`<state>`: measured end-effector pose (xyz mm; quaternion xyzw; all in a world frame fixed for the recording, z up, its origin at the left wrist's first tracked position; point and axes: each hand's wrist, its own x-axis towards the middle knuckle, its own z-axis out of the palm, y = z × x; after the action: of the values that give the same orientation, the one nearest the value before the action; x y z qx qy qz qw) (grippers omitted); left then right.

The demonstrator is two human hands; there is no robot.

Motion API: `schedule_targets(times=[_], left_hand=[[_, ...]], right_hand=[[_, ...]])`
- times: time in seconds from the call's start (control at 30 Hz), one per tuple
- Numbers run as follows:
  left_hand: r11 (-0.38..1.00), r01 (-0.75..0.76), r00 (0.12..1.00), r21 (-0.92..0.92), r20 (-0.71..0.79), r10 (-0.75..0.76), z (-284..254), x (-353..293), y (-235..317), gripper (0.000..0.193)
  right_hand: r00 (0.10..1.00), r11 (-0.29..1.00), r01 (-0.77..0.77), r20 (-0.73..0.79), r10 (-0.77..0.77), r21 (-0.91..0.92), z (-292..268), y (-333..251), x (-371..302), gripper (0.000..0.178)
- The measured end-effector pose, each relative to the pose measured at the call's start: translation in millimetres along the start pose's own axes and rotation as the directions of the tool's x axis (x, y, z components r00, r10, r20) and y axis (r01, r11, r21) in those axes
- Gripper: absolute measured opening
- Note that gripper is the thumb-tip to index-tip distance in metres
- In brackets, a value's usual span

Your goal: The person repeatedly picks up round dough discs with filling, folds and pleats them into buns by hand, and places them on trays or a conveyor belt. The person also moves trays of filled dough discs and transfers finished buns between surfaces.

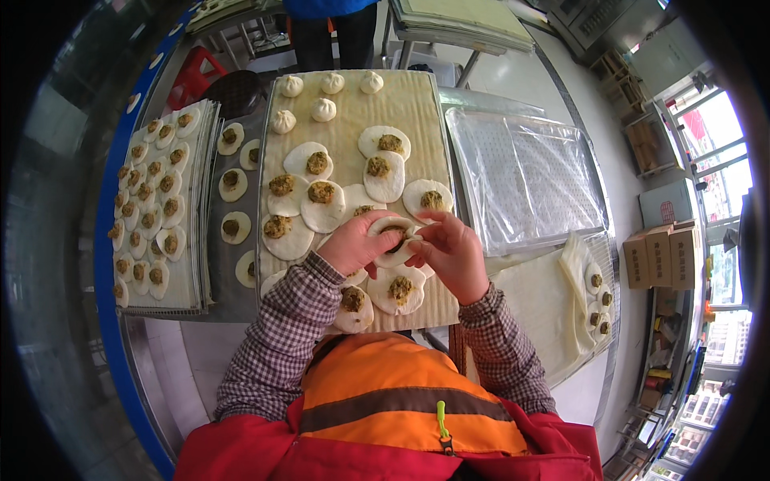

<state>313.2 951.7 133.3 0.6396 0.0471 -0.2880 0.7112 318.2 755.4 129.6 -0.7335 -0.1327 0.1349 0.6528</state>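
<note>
Over the near middle of a cloth-lined tray, both of my hands hold one filled bun. Its round dough wrapper is partly gathered, and dark filling shows inside the opening. My left hand cups it from the left, with the thumb over the opening. At the right rim, the fingertips of my right hand pinch the dough. Flat dough rounds topped with brownish-green filling lie around my hands, some overlapping. Several closed, pleated buns sit at the tray's far end.
A stacked tray of filled dough rounds stands on the left, beside a strip of more rounds. To the right lie a plastic-covered tray and a folded cloth with a few rounds. Another person stands beyond the far end.
</note>
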Motion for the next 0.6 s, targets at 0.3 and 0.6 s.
schedule_targets(times=[0.3, 0.6], left_hand=[[0.919, -0.047, 0.994, 0.393, 0.112, 0.003, -2.4, 6.3, -0.8, 0.036], [0.978, -0.179, 0.984, -0.109, -0.005, 0.179, 8.6, -2.4, -23.0, 0.035]], right_hand=[[0.998, 0.981, 0.026, 0.068, -0.013, -0.191, 0.5, -0.1, -3.8, 0.017], [0.996, 0.956, -0.087, 0.006, 0.089, 0.279, 3.1, -0.9, -7.7, 0.016]])
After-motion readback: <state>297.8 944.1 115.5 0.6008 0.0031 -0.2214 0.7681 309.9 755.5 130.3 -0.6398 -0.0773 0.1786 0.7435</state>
